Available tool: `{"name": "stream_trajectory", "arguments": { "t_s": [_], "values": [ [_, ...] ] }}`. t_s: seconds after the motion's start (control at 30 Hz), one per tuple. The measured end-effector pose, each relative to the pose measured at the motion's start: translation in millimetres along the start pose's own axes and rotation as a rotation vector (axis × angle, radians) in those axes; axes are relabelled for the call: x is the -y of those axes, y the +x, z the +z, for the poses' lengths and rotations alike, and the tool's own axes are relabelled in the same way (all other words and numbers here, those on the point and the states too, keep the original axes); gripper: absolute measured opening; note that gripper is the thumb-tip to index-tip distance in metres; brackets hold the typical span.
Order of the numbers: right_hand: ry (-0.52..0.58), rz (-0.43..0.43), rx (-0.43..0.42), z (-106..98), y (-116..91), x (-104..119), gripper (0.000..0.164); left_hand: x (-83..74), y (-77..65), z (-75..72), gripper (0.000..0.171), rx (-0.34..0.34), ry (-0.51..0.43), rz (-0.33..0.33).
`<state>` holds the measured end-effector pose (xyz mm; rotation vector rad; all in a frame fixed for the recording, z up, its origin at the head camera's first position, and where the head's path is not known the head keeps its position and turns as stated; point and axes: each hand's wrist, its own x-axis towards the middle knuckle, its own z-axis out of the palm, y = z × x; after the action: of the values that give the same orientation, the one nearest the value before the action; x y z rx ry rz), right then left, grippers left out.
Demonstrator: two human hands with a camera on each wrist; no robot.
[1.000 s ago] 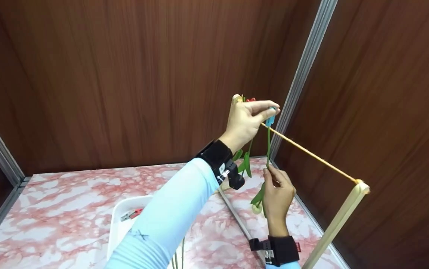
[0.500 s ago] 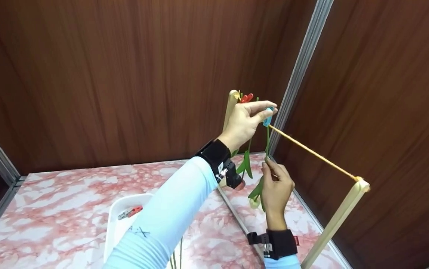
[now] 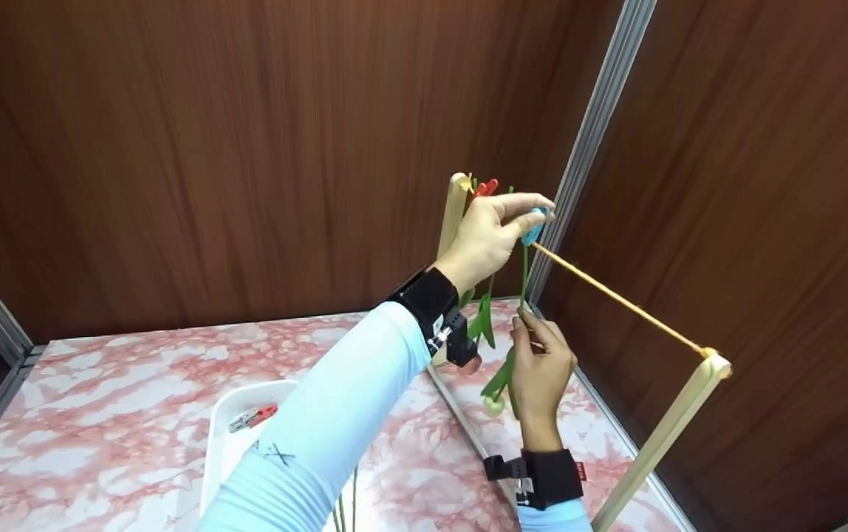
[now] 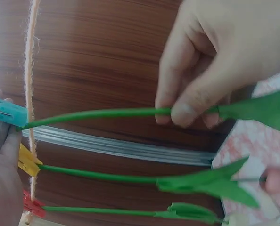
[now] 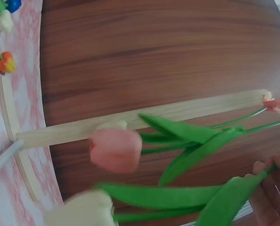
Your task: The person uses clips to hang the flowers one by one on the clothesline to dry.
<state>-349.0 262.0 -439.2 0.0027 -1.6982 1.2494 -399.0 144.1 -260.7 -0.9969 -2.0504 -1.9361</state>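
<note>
My left hand (image 3: 487, 233) pinches a blue clothespin (image 3: 535, 227) at the orange rope (image 3: 616, 297). In the left wrist view the clothespin's mouth meets the rope and the end of a green stem (image 4: 97, 114). Lower down, my right hand (image 3: 544, 369) pinches that same stem between thumb and fingers, just above the leaves. The stem belongs to a white tulip (image 5: 83, 209), which hangs head down. Beside it, a yellow clothespin (image 4: 29, 161) and a red clothespin (image 4: 34, 204) hold two more stems on the rope. One of these ends in a pink tulip (image 5: 116, 149).
The rope is tied between two wooden posts, a near post (image 3: 660, 443) and a far post (image 3: 453, 214). A white tray (image 3: 216, 451) with clothespins (image 3: 252, 418) stands on the marbled table (image 3: 114, 399), partly behind my left sleeve. More tulips (image 5: 6, 62) lie on the table.
The blue clothespin has tilted and shifted slightly along the rope, toward the far post. My right hand has moved a little up and left with the stem.
</note>
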Motion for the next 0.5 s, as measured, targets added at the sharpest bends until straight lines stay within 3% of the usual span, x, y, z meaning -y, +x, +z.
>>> {"name": "stream_trajectory", "arguments": {
  "t_s": [0.5],
  "values": [
    [-0.005,-0.008,-0.033,6,12,16,0.013,7.2,-5.7,1.8,0.026,0.057,0.113,0.028]
  ]
}}
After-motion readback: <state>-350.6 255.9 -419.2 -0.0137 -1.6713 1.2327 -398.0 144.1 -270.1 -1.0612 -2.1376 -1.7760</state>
